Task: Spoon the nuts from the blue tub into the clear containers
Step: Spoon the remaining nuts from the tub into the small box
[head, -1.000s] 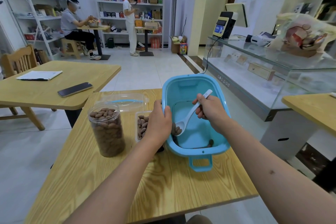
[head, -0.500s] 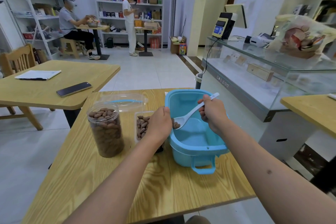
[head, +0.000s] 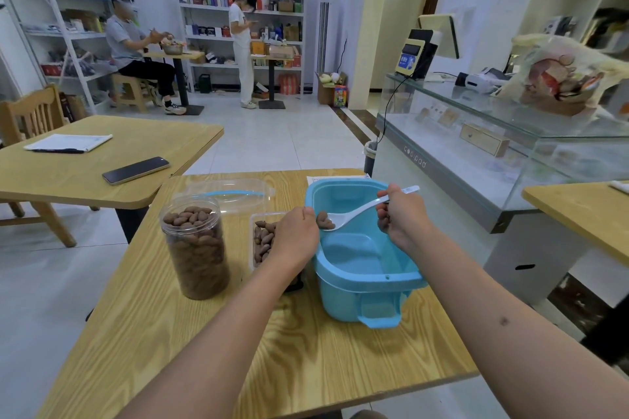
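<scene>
Tub [head: 360, 269] is sitting on the table [head: 204, 333], right of the tray [head: 263, 241] and full jar [head: 195, 248]. Your left hand [head: 295, 237] is gripping its rim; your right hand [head: 398, 219] is pinching the spoon [head: 354, 213], carrying nuts [head: 325, 220] over the tub's left edge.

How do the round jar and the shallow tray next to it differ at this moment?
The round jar is tall, upright and filled with nuts to its open top; the shallow tray is low and rectangular, with one loose layer. The jar stands in full view, untouched; the tray is partly hidden behind the left hand. Both are clear plastic and hold the same brown nuts.
</scene>
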